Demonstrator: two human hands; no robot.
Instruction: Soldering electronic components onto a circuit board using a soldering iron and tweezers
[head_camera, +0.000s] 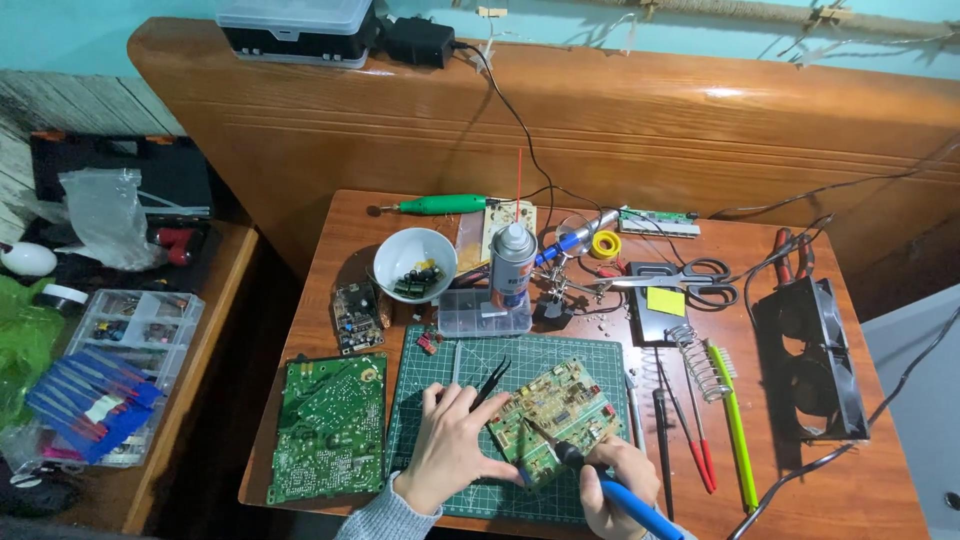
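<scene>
While the left hand (452, 448) lay low in the middle of the frame, it pinched black tweezers (491, 382) between thumb and fingers and pressed its thumb on the edge of a small circuit board (556, 412). The right hand (618, 480) was curled tight around the blue handle of a soldering iron (590, 475), and the iron's tip touched the board. The board sat tilted on a green cutting mat (420, 395), just right of the left hand.

Left of the mat lay a bigger green circuit board (328, 427). Right of the mat lay a few thin tools with red ends and a long green pen (735, 430). Above the mat stood a clear plastic box (483, 315), a spray can (512, 262) and a white bowl (414, 262) with little parts inside. Scissors (680, 280) and a yellow roll (605, 243) lay toward the upper right. A black fan (815, 360) stood at the right edge.

All of this rested on a small brown wooden table (860, 490). Behind it, across the top of the frame, ran a big wooden board (650, 130), and above that was a light blue wall (80, 30). At the left side stood another table with a parts tray (140, 325) and a black tool case (130, 170).
</scene>
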